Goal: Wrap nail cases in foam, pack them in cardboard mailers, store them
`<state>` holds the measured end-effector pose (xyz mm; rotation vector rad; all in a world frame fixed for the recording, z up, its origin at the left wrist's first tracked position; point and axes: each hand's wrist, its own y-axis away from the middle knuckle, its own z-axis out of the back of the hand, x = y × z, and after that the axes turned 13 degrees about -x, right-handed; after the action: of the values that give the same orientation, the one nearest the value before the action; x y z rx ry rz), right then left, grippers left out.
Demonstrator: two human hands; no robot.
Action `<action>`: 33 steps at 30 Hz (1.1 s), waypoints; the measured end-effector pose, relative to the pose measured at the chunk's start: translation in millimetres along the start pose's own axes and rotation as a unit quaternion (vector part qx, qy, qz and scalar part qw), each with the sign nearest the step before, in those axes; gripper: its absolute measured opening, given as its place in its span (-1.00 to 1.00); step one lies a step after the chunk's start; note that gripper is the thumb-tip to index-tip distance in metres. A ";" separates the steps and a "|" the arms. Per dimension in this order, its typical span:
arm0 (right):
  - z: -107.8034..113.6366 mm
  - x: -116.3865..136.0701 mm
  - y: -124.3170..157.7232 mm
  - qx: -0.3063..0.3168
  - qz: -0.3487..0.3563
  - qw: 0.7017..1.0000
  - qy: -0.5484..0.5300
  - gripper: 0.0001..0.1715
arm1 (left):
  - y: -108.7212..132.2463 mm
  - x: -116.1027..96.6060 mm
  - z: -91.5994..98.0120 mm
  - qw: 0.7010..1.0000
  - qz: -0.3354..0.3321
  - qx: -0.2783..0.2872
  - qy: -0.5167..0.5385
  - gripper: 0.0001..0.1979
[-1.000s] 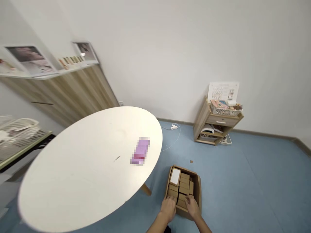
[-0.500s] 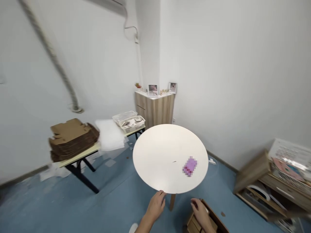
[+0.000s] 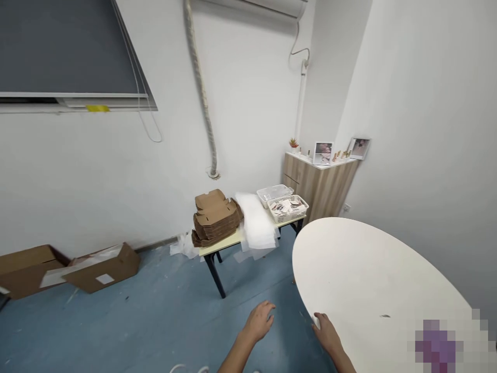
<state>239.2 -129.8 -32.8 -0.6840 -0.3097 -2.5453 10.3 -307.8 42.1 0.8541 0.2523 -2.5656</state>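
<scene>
My left hand (image 3: 259,322) hangs over the blue floor, fingers loosely curled and apart, with nothing in it. Nearest to it on the right is my right hand (image 3: 326,334), at the left edge of a round white table (image 3: 349,264). Its thumb and fingers are apart; a small pale patch shows between them, and I cannot tell whether that is the table edge. On the tabletop lie a small dark sliver (image 3: 384,316) and a blurred-out purple item (image 3: 435,344) at the lower right.
Beyond my hands, a low folding table (image 3: 223,244) bears stacked flat cardboard boxes (image 3: 217,220), white foam sheets (image 3: 256,223) and a white basket (image 3: 288,208) of small items. Open cartons (image 3: 106,272) stand by the left wall. A wooden cabinet (image 3: 316,189) fills the corner.
My view has swung left, so the round table now sits at the right. My right hand has left the carton's side for the table edge; my left hand is off the table rim.
</scene>
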 end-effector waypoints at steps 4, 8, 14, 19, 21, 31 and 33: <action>-21.9 27.8 -36.5 0.043 -0.035 0.997 0.054 -0.58 | -26.4 54.0 47.5 0.999 0.039 -0.018 -0.008 -0.63; -24.4 66.6 -88.5 0.049 -0.010 0.997 0.054 -0.59 | -62.0 91.8 78.2 0.997 0.056 -0.048 0.003 -0.62; -26.7 156.5 -196.2 0.043 0.055 0.997 0.031 -0.60 | -135.7 127.1 107.4 0.989 0.067 -0.125 0.032 -0.63; -19.6 223.0 -286.6 0.063 0.120 0.990 0.032 -0.62 | -205.0 142.4 145.0 0.979 0.086 -0.187 0.015 -0.65; -12.2 243.9 -320.4 0.058 0.137 0.988 0.035 -0.61 | -231.9 145.9 158.8 0.970 0.078 -0.232 0.007 -0.66; 17.7 308.3 -449.8 0.041 0.130 0.989 0.063 -0.60 | -382.1 137.6 184.0 0.971 0.018 -0.237 0.021 -0.70; 19.0 316.3 -471.4 0.035 0.129 0.989 0.061 -0.61 | -414.1 138.8 184.8 0.974 0.008 -0.226 0.020 -0.69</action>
<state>-231.4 156.6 105.4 -0.5032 -0.2507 -2.3058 -372.4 -38.9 120.5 0.7254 0.8021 -2.3348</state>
